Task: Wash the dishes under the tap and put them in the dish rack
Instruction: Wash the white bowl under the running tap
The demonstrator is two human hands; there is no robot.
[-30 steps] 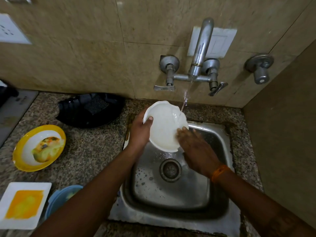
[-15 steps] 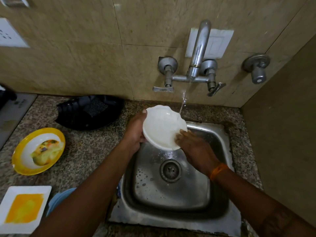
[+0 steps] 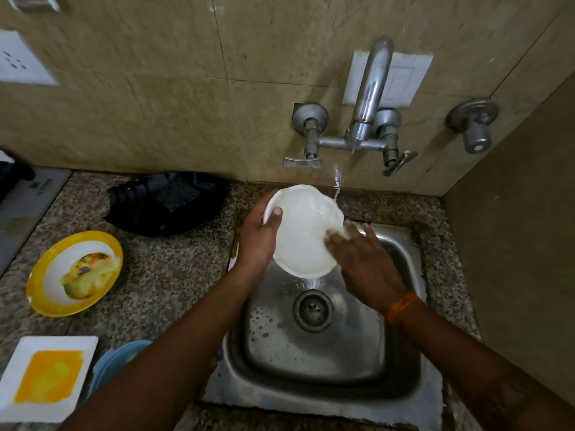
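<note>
White bowl (image 3: 303, 231) tilted over the sink (image 3: 314, 353), tap (image 3: 371, 88) water streaming into it; my left hand (image 3: 256, 241) pinches its rim, right hand (image 3: 364, 259) fingers spread inside. Left of sink, yellow plate (image 3: 74, 272) holds scraps.

Just one view here, a wide-angle cam on the person's head, looking forward and steeply down. It's up close over the sink (image 3: 311, 362), which sits a bit right of centre low in the frame, with both forearms reaching in from the bottom edge. The tiled wall (image 3: 155, 88) with the tap (image 3: 370, 88) fills the top half, and the counter (image 3: 174, 275) runs off to the left. Straight edges bend near the borders. No second view to overlap with.
</note>
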